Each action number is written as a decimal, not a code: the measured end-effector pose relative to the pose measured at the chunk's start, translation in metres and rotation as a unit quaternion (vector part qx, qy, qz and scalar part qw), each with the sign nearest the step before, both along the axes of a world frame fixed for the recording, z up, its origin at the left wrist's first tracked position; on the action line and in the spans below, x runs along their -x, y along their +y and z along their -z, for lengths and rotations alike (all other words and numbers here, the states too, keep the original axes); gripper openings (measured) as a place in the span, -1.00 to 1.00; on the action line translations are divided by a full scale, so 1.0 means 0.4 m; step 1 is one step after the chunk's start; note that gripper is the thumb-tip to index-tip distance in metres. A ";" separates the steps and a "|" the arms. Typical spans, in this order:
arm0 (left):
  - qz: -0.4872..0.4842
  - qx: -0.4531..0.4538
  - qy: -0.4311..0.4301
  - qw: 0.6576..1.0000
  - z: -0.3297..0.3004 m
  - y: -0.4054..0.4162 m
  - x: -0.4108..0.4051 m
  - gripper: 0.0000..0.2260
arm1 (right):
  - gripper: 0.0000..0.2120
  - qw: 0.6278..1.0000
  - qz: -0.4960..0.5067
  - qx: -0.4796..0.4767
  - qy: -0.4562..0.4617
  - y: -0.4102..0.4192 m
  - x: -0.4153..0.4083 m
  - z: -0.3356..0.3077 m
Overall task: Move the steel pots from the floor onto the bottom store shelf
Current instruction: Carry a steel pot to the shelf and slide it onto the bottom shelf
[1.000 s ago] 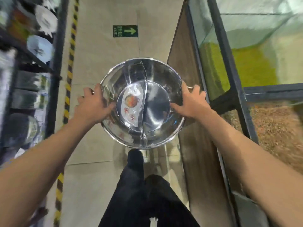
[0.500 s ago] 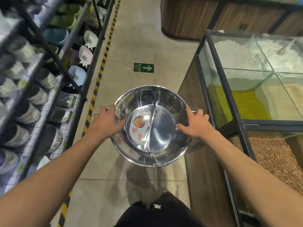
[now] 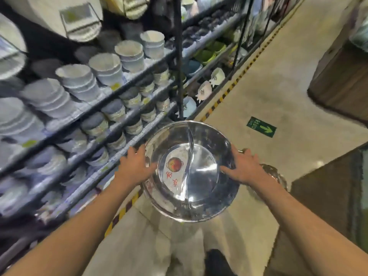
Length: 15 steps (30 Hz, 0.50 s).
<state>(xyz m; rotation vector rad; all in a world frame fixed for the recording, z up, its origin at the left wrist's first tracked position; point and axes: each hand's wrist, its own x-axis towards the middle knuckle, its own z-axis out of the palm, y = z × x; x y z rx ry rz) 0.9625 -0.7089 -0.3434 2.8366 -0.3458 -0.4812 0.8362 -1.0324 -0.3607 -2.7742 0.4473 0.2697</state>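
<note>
I hold a wide, shiny steel pot [image 3: 201, 176] with a curved divider down its middle and a round label with red print on its left half. My left hand [image 3: 135, 166] grips its left rim and my right hand [image 3: 244, 168] grips its right rim. The pot hangs level above the floor, just right of the shelf unit. Another steel pot [image 3: 275, 176] shows partly on the floor behind my right wrist. The lowest shelf [image 3: 83, 188] runs along the left, below the stacked bowls.
A tall dark shelf unit [image 3: 179, 56] with several stacks of bowls fills the left. A yellow-black stripe [image 3: 223, 98] marks the floor along its base. A green arrow sign [image 3: 261, 126] lies on the tiles. Wooden counters [image 3: 342, 82] stand at the right.
The view has swung left toward the shelf unit, which now fills the left side. The pot stays in both hands; the glass grain bins have slid out of sight.
</note>
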 end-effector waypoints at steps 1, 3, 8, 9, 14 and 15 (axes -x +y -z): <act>-0.036 0.001 0.000 0.999 -0.005 0.031 0.000 -0.27 | -0.11 0.999 -0.038 -0.002 -0.001 0.012 -0.053 -0.002; -0.099 0.000 -0.015 0.995 -0.013 0.094 0.011 -0.31 | -0.10 0.994 -0.109 -0.008 -0.010 0.048 -0.152 -0.002; -0.260 -0.004 -0.022 0.965 -0.027 0.250 0.107 -0.32 | -0.11 0.975 -0.223 0.015 0.023 0.198 -0.345 0.004; -0.295 -0.001 -0.018 0.955 -0.029 0.283 0.139 -0.31 | -0.12 0.966 -0.256 0.016 0.024 0.240 -0.367 0.002; -0.429 -0.011 0.007 0.903 -0.023 0.445 0.302 -0.34 | -0.11 0.925 -0.376 0.020 0.052 0.479 -0.411 0.010; -0.448 -0.009 0.008 0.894 -0.020 0.468 0.328 -0.34 | -0.11 0.916 -0.396 0.026 0.057 0.520 -0.411 0.014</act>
